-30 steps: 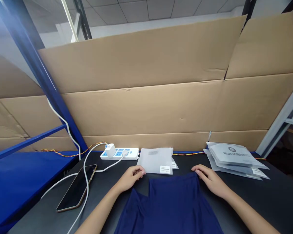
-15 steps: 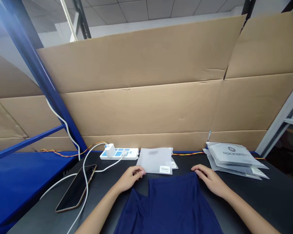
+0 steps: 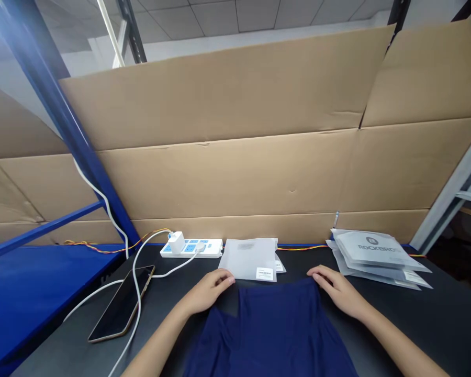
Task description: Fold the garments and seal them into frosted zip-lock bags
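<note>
Our left hand [image 3: 208, 292] and right hand [image 3: 335, 290] rest half open, holding nothing firmly, at the top corners of a navy cloth garment [image 3: 275, 330] at 6 o'clock. At 12 o'clock lies a frosted plastic bag [image 3: 248, 259], and at 2 o'clock a stack of ROCKBROS bags [image 3: 372, 251].

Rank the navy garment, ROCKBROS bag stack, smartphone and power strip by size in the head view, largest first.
Navy garment, stack of ROCKBROS bags, then smartphone and power strip, too alike to rank. Nearness to the camera may inflate the garment.
</note>
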`<state>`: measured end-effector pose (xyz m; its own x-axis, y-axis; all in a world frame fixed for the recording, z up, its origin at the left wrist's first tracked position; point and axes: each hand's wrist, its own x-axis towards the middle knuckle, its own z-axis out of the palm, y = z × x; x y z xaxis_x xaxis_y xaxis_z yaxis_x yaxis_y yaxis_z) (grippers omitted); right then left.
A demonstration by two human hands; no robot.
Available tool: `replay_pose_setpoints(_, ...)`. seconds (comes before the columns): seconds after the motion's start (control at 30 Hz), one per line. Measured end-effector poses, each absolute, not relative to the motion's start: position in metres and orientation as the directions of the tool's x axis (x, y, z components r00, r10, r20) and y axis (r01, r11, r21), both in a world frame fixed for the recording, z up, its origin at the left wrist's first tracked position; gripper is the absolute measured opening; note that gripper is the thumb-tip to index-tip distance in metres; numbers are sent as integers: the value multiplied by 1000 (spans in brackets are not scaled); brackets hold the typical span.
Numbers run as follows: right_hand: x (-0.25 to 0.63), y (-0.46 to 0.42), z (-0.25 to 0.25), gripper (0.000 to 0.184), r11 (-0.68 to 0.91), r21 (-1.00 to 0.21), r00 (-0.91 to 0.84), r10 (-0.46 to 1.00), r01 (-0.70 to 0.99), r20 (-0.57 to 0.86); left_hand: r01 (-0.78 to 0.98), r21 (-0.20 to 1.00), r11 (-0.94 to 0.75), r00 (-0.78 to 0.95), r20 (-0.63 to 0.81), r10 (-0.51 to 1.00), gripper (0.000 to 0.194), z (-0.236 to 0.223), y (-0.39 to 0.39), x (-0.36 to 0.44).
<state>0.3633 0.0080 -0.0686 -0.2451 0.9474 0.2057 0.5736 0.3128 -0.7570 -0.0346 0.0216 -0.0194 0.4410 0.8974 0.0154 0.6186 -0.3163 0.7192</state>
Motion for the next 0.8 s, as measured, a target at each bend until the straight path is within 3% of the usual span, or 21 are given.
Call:
replay_pose_setpoints(0.17, 360, 4, -64, 22, 336, -721, -290, 937, 605, 194, 851, 445, -279, 315, -7, 949, 29, -13, -7, -16)
replay_pose_setpoints(0.33, 359, 6, -69, 18, 330, -722, -278, 941, 608, 196, 809, 431, -399, 404, 83, 911, 10, -29, -1, -1)
replay_pose_setpoints(0.53, 362, 2, -45, 19, 359, -736, -256, 932, 574, 255, 737, 396, -548, 498, 231, 836, 15, -11, 8, -11)
replay_pose_setpoints(0.63, 366, -25, -26, 15, 473, -678, -335, 880, 563, 336, 645, 178, -743, 652, 379, 657, 16, -4, -9, -20)
replay_pose_setpoints(0.7, 367, -51, -21, 14, 523, -626, -408, 850, 578, 334, 562, -4, -827, 761, 394, 515, 17, -4, -28, -23)
replay_pose_setpoints(0.8, 366, -88, -26, 16, 534, -564, -485, 838, 630, 251, 522, -47, -852, 820, 305, 485, 15, -5, -57, -25)
